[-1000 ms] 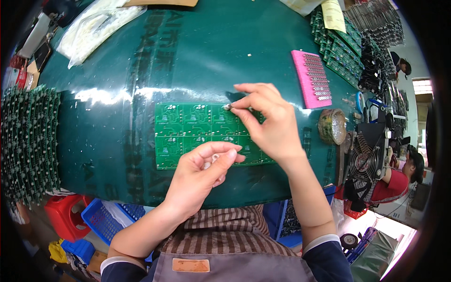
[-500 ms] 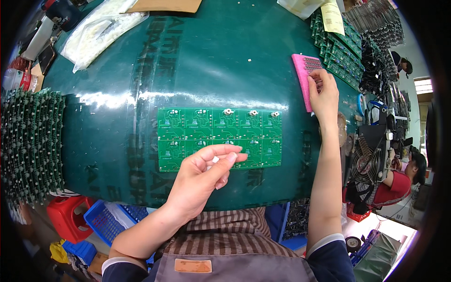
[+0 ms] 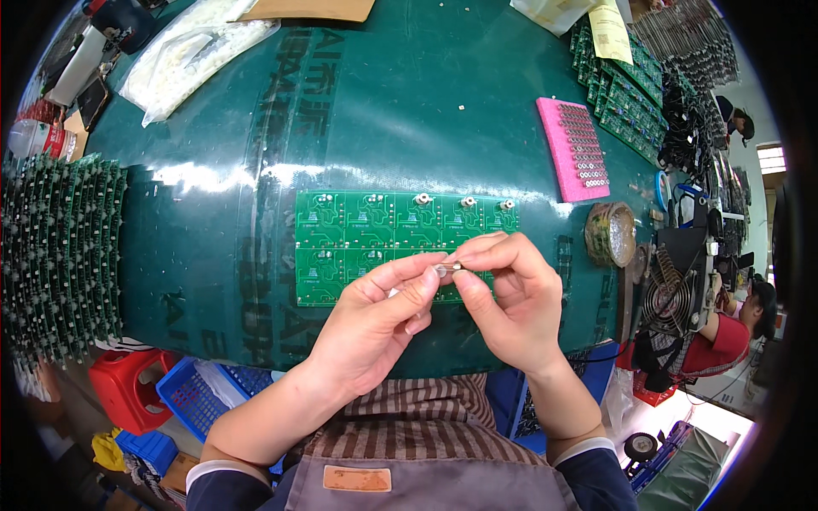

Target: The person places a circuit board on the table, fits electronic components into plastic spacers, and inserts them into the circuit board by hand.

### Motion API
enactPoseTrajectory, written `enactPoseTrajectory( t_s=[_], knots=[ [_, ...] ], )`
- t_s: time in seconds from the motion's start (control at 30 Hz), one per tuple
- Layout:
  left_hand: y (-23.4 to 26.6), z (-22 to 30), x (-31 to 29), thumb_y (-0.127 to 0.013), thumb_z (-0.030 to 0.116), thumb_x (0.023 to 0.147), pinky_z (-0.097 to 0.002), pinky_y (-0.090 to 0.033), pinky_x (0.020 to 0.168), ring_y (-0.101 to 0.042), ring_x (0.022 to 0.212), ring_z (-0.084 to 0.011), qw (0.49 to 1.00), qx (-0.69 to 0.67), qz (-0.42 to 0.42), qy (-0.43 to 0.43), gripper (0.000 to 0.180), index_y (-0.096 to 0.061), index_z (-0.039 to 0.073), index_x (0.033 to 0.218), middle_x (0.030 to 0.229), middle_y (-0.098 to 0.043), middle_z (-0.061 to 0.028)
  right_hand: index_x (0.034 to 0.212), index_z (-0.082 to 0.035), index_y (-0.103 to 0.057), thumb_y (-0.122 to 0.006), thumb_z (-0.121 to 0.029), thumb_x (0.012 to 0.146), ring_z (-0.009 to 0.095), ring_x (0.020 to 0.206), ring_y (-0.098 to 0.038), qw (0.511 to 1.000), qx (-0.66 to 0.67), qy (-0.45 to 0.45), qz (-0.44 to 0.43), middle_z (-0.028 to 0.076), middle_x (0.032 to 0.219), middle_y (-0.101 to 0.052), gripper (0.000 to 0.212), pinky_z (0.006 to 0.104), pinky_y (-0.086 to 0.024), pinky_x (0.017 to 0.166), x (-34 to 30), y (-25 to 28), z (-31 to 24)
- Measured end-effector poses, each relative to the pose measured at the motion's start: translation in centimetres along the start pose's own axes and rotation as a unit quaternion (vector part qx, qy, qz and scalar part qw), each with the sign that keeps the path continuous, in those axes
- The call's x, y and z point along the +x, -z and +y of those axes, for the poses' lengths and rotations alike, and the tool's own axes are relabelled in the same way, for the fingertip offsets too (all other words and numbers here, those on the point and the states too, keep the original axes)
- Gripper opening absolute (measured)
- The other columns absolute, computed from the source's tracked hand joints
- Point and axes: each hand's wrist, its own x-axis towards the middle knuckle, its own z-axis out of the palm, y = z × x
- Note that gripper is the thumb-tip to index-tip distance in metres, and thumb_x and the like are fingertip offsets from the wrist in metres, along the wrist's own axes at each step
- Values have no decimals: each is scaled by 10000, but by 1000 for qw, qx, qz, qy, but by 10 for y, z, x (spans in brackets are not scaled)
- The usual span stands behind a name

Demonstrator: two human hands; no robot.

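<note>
Over the near half of a green circuit board panel, my two hands meet fingertip to fingertip. A small metal-ended component with thin leads is pinched between thumb and forefinger of my right hand. My left hand is closed, its thumb and forefinger gripping a tiny whitish piece against the leads; its exact kind is too small to tell. Several round metal components stand along the panel's far row. To the right, a pink foam block carries rows of the same kind of component.
A round worn tape roll sits near the right edge, with stacked circuit boards beyond. Tall board stacks line the left. A plastic bag of white pieces lies far left. A person in red sits at right.
My right hand has come from the pink foam block to my left fingertips, bringing a small component. My left hand has stayed over the panel, its fingertips now touching the component.
</note>
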Motion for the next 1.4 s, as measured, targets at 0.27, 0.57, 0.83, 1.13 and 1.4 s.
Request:
enactPoseTrajectory(
  t_s=[0.27, 0.57, 0.83, 1.13, 1.4],
  knots=[
    [4, 1, -3, -608, 139, 904, -194, -350, 577, -450, 688, -27, 1000, -19, -15, -7, 257, -603, 19, 1132, 968, -631, -36, 897, 7, -594, -649, 61, 780, 187, 868, -633, 999, -41, 9, 8, 116, 925, -639, 140, 270, -491, 762, 1, -1, -4],
    [7, 0, -4, -630, 136, 891, -195, -350, 566, -440, 663, -31, 1000, -9, 3, -9, 275, -600, 1, 1129, 900, -621, -17, 869, -34, -612, -685, 44, 722, 240, 814, -623, 955, -244, 165, -42, 76, 874, -657, 182, 317, -487, 737, 5, -1, -10],
    [8, 6, -9, -659, 143, 872, -188, -320, 525, -427, 637, -21, 1000, 11, -3, 20, 227, -609, 13, 1050, 852, -611, 3, 810, -22, -635, -686, 48, 710, 207, 821, -636, 986, -141, 57, -63, 87, 851, -666, 133, 299, -498, 725, 13, 3, -12],
    [7, 7, -14, -575, 235, 932, -194, -377, 574, -454, 630, -26, 996, 26, 86, -20, 209, -553, 38, 996, 968, -643, -113, 838, -36, -676, -676, -36, 740, 200, 720, -668, 971, -229, 66, -34, 96, 785, -672, 98, 283, -515, 643, 61, -22, 7],
    [19, 7, -19, -484, 118, 936, -283, -497, 767, -591, 823, -128, 998, -44, 29, -27, 246, -511, -28, 1133, 1164, -568, -215, 867, -10, -697, -655, -50, 769, 215, 706, -679, 954, -281, -26, -102, 136, 810, -692, 114, 293, -527, 661, 89, -29, 8]
  ],
)
